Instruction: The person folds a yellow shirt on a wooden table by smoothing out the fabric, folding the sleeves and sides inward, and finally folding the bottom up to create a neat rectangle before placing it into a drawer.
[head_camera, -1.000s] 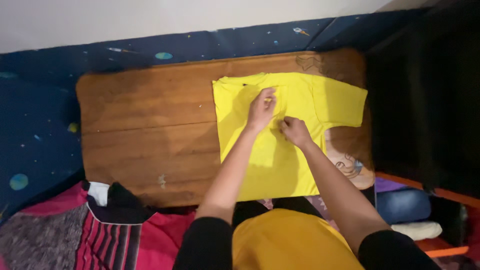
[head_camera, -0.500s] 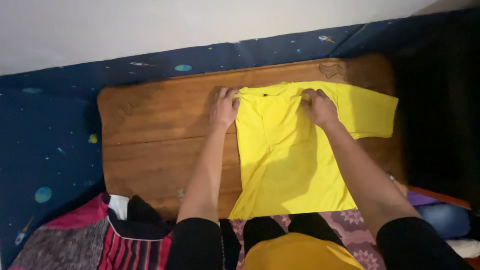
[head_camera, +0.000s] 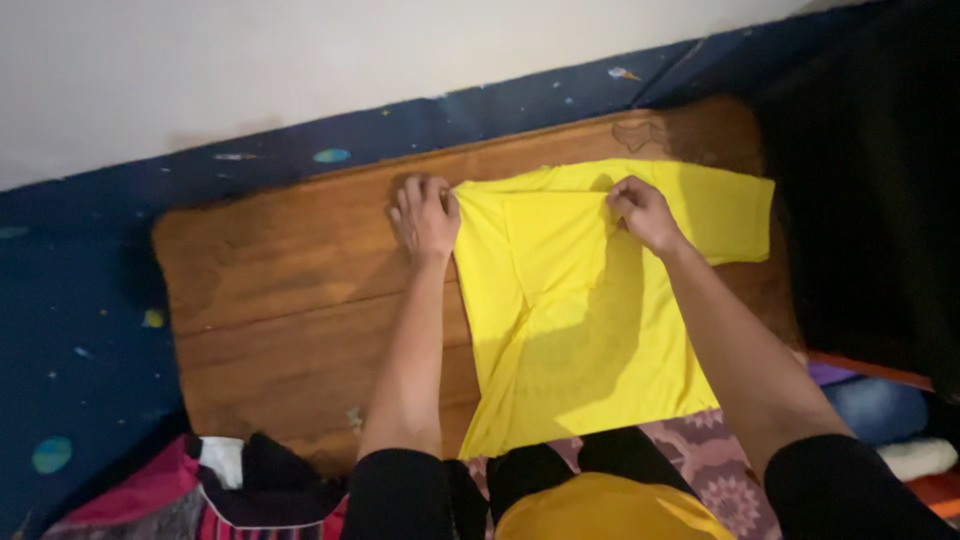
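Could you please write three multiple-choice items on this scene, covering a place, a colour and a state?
1. Where does the shirt lie?
A. on the wooden board
B. on the white wall
C. rolled up on the floor

2. What colour is the shirt?
A. red
B. yellow
C. green

3. How do the hands hold the shirt?
A. both lifted clear of it
B. only one touches it
C. the left hand at the folded left edge, the right hand pinching cloth near the top

Answers: 1 A, the shirt lies spread flat on the board. 2 B, the cloth is bright yellow all over. 3 C, both hands rest on its upper part, one at each side.
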